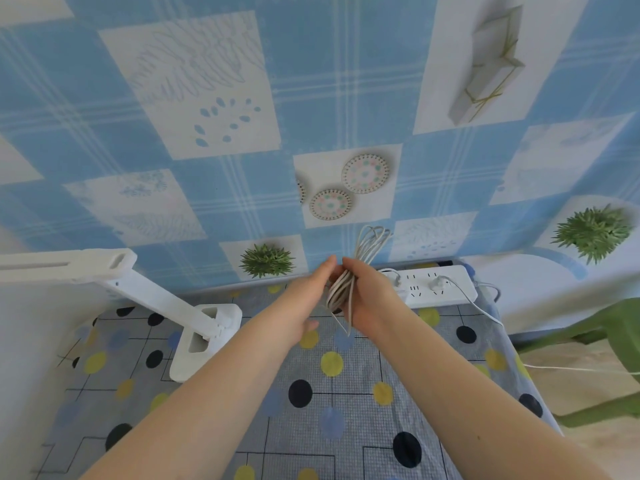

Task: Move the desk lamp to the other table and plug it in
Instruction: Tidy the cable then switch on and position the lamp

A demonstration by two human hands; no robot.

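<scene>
**Two hands on one coiled cord, lamp already set down**

Both hands met over the table's middle. The right hand [363, 299] was curled around a bundle of coiled white cord [346, 282], its loops rising above the fist; the left hand [311, 296] lay flat-fingered against the bundle's side, thumb loose, not clearly gripping. The desk lamp [194, 323] stood at the table's left, arm folded low toward the wall. A white power strip [446, 284] lay against the wall just beyond the hands, with at least one plug already seated in it.

Unwinding looked the likely trouble: the loops could snag or knot, and a tug on a tangled cord could drag or tip the lamp. The cord's plug end could not be made out, so which end fed the strip was uncertain.

The table [332, 393] wore a grey dotted cloth; blue patterned wallpaper [311, 81] backed it, and a green chair [595, 327] stood at the right.
</scene>
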